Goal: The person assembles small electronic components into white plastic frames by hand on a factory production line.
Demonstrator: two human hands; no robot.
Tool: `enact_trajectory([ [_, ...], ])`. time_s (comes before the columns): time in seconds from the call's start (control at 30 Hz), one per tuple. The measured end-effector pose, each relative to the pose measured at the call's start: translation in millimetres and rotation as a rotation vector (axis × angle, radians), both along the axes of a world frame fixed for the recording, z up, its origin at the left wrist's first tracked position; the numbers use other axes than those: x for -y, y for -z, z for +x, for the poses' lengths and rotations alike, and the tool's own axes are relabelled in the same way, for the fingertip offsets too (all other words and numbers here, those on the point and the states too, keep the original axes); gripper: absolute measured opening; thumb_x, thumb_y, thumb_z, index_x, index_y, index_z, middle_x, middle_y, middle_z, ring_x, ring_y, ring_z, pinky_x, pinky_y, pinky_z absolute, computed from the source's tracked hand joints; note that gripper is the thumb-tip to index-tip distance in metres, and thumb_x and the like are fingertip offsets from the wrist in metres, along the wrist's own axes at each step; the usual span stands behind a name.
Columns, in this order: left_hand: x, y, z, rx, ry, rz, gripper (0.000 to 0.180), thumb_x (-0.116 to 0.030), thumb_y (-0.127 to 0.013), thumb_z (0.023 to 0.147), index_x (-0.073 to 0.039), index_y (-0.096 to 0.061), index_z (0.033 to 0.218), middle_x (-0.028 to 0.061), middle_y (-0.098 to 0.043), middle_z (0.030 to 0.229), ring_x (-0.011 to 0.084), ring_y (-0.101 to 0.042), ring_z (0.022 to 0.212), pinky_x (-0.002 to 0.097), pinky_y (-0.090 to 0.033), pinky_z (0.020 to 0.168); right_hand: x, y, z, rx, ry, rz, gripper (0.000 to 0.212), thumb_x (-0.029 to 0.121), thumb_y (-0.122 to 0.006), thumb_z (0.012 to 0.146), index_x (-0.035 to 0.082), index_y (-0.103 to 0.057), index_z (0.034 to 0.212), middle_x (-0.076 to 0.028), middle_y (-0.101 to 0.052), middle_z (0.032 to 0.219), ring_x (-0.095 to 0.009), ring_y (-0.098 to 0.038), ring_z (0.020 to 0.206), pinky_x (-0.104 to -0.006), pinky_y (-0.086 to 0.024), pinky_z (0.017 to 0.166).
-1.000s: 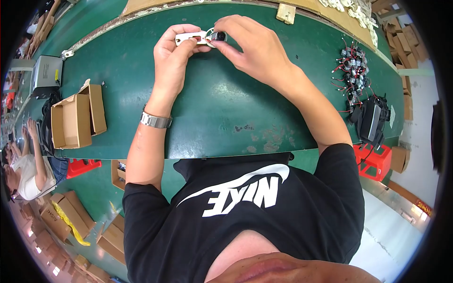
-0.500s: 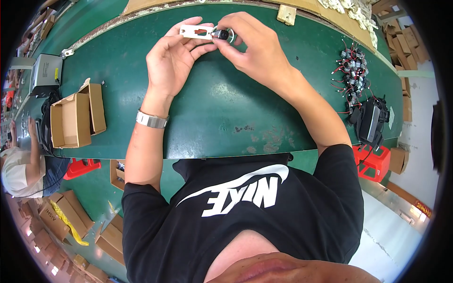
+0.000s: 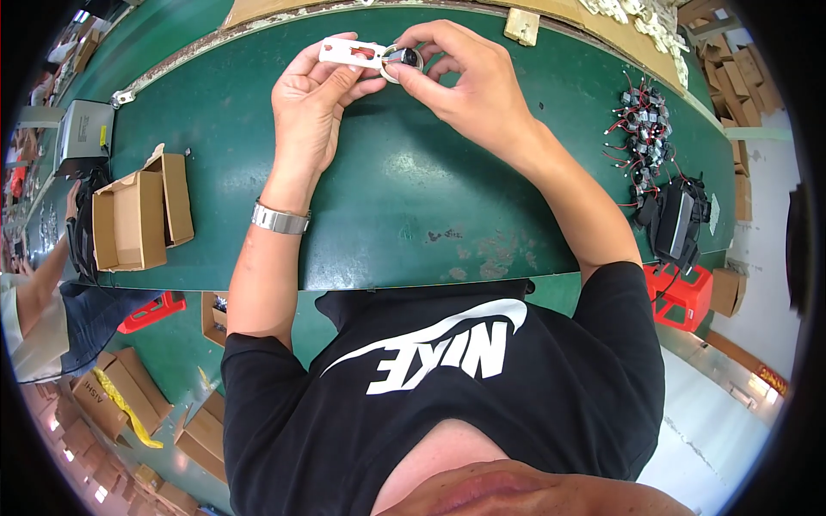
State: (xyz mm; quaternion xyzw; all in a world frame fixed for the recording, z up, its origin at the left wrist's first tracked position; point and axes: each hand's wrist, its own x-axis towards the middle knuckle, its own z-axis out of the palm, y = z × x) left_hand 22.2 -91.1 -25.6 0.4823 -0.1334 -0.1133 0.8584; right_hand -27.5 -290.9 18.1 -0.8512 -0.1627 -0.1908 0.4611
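Green, glossy and scuffed pale near its front edge, the long work table (image 3: 387,215) spreads beneath my raised hands. Above its far side I hold a flat, white, slotted plastic piece (image 3: 334,52) with a round ring at its right end; red shows in the slot, and a small black-and-silver cylinder (image 3: 408,57) sits at the ring. My left hand (image 3: 311,99) is closed on the piece, thumb at its near edge. My right hand (image 3: 473,82) is curved partly open, thumb and forefinger at the ring and cylinder; how firmly they pinch, I cannot tell. Beyond, a pale wooden block (image 3: 522,27) rests at the far edge. On my right lies a heap of small metallic parts with thin red wires (image 3: 645,133), near a bulky black device (image 3: 680,224); on my left, an open brown cardboard box (image 3: 129,225) and a grey metal case (image 3: 84,138). Farther out are a red plastic stool (image 3: 697,288), brown cartons (image 3: 740,86) and, leftmost, a co-worker (image 3: 39,335) in a light top.
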Motion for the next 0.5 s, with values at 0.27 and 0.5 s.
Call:
enact_trajectory([
  [0.27, 1.9, 3.6, -1.6, 0.043, -0.072, -0.014, 0.025, 0.001, -0.068, 0.100, 0.004, -0.064, 0.124, 0.0175, -0.074, 0.115, 0.0249, -0.076, 0.098, 0.0370, -0.068, 0.084, -2.2, 3.7, 2.6, 0.118, -0.028, 0.018, 0.023, 0.011, -0.078, 0.091, 0.002, -0.070, 0.110, -0.009, -0.071, 0.096, -0.019, -0.070, 0.079, -0.0307, -0.061, 0.067],
  [0.5, -0.3, -1.6, -4.7, 0.015, 0.021, -0.027, 0.020, -0.002, -0.062, 0.103, 0.004, -0.066, 0.122, 0.0148, -0.073, 0.113, 0.0243, -0.075, 0.103, 0.0383, -0.067, 0.086, -4.9, 0.5, -2.8, 0.004, -0.032, 0.043, 0.028, 0.009, -0.080, 0.092, 0.002, -0.072, 0.117, -0.010, -0.077, 0.105, -0.016, -0.076, 0.093, -0.0316, -0.064, 0.082],
])
